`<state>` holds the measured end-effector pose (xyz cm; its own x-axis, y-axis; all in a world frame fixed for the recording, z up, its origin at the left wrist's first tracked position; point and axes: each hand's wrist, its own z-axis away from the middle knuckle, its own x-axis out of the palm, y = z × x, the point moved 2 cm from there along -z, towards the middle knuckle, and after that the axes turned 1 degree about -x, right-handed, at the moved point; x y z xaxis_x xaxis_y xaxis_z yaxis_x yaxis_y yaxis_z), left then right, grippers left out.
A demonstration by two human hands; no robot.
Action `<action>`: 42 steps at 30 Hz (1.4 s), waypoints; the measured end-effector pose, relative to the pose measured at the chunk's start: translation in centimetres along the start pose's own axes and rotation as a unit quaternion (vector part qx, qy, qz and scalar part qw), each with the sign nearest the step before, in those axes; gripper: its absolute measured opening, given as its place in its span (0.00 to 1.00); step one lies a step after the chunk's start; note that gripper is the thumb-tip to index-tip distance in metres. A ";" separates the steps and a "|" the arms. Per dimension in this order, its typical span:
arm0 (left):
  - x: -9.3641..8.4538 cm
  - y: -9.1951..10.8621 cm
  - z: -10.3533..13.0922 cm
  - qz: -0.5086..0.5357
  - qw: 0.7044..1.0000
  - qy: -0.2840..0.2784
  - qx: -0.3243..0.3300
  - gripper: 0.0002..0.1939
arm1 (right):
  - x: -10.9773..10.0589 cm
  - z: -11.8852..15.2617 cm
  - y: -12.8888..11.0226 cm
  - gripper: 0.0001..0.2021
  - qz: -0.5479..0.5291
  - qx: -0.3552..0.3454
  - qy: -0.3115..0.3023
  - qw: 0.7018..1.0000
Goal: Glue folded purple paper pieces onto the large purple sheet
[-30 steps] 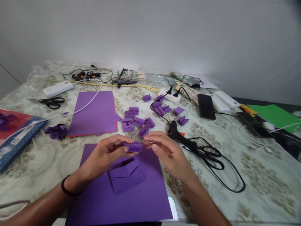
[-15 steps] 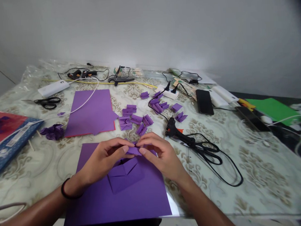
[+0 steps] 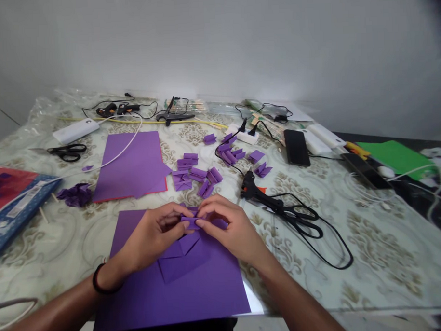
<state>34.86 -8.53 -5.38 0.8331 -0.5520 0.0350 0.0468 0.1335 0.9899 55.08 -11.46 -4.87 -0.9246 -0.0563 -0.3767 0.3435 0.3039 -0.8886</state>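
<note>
A small folded piece of purple paper [image 3: 191,223] is pinched between the fingertips of both hands. My left hand [image 3: 161,232] grips its left end with thumb and fingers, and my right hand [image 3: 228,225] has the right end. Just below them, a larger folded purple paper [image 3: 178,267] with a creased flap lies on a big purple sheet [image 3: 210,294] at the table's front edge. My fingers hide part of the small piece and the far portion of the folded paper.
Several small folded purple pieces [image 3: 198,174] lie beyond my hands. A black glue gun [image 3: 259,195] and black-handled scissors [image 3: 304,220] are at the right, with a looping cord. Purple sheets [image 3: 130,164], crumpled purple paper [image 3: 75,194] and other scissors [image 3: 70,152] are at the left.
The small folded paper has come slightly lower and left and now shows a narrow front face between my thumbs. Both hands keep hold of it. The view has shifted a little.
</note>
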 end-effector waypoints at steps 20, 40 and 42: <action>-0.4 0.8 0.1 -0.110 0.991 0.050 0.056 0.06 | 0.7 0.2 -0.2 0.04 0.033 -0.067 -0.001 0.997; -0.9 1.0 -0.4 -0.078 0.996 0.004 -0.030 0.14 | 0.3 -0.2 0.0 0.06 -0.031 0.034 -0.008 0.999; -0.9 1.0 -0.4 -0.084 0.996 0.008 -0.026 0.12 | 0.3 -0.2 0.0 0.06 -0.034 0.034 -0.012 0.999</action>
<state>34.41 -7.60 -4.49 0.8201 -0.5565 -0.1328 0.2140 0.0830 0.9733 54.75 -11.31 -4.91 -0.9421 -0.0979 -0.3208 0.2915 0.2341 -0.9275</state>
